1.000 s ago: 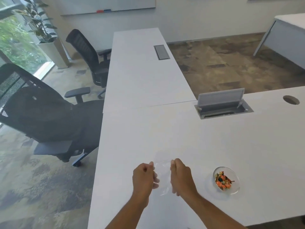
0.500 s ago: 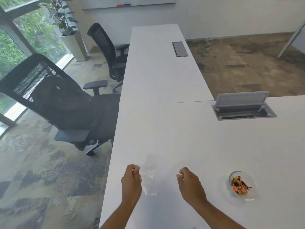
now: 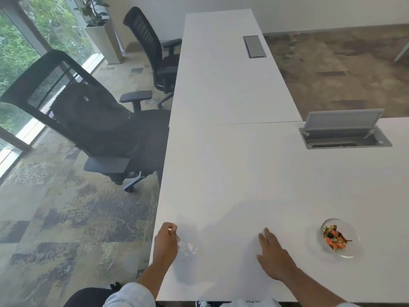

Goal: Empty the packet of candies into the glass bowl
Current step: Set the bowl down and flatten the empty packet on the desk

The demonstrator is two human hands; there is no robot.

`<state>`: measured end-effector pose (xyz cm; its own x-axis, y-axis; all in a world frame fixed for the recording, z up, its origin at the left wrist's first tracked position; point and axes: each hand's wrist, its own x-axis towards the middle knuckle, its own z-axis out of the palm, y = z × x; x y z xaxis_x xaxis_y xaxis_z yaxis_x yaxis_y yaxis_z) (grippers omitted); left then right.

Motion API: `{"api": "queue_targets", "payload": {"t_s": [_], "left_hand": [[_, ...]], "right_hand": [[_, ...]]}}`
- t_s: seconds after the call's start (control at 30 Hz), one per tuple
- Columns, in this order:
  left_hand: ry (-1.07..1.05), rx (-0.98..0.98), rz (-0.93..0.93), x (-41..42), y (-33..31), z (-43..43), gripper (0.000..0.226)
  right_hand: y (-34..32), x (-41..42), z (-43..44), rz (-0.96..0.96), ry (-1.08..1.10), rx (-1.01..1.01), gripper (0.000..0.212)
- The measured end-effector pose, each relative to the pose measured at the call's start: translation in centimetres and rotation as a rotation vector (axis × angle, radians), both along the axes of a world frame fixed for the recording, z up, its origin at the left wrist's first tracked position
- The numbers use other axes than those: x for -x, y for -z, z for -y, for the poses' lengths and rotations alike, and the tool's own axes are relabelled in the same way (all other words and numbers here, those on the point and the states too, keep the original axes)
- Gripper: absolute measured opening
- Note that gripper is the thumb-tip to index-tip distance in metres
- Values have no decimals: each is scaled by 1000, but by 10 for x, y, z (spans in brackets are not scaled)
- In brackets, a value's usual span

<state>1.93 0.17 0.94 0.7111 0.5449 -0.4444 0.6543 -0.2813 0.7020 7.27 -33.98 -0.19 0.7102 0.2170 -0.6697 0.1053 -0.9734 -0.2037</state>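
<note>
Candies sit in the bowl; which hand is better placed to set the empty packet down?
Left. The left hand pinches the clear plastic packet above the white table; the right hand is open and empty.

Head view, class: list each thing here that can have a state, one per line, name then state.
Packet: clear, looks empty, pinched in the left hand.
Right hand: open, flat, holding nothing.
Glass bowl: upright, holds candies.
Near cable hatch: lid raised.
Far cable hatch: lid shut.

Two hands (image 3: 165, 244), one clear packet (image 3: 187, 247), one glass bowl (image 3: 345, 251), two office chairs (image 3: 93, 120), two desk cable boxes (image 3: 345, 138)
</note>
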Motion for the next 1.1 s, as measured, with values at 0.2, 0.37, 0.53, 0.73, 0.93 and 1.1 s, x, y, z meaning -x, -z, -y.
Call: {"api": "queue_targets", "payload": {"t_s": [0.2, 0.37, 0.53, 0.73, 0.93, 1.1], "left_hand": [[98, -69, -74, 1, 7, -11, 20], [221, -336, -149, 4, 8, -10, 52], [546, -426, -73, 12, 15, 1, 33], [773, -496, -161, 10, 24, 14, 55], [875, -604, -219, 5, 29, 14, 74], [885, -624, -229, 3, 30, 14, 80]], "right_hand": [[2, -2, -3, -21, 15, -29, 71], [4, -5, -1, -17, 18, -18, 74], [5, -5, 1, -19, 2, -14, 76], [6, -6, 3, -29, -21, 0, 77], [7, -7, 4, -32, -28, 2, 76], [4, -7, 5, -30, -41, -6, 74]]}}
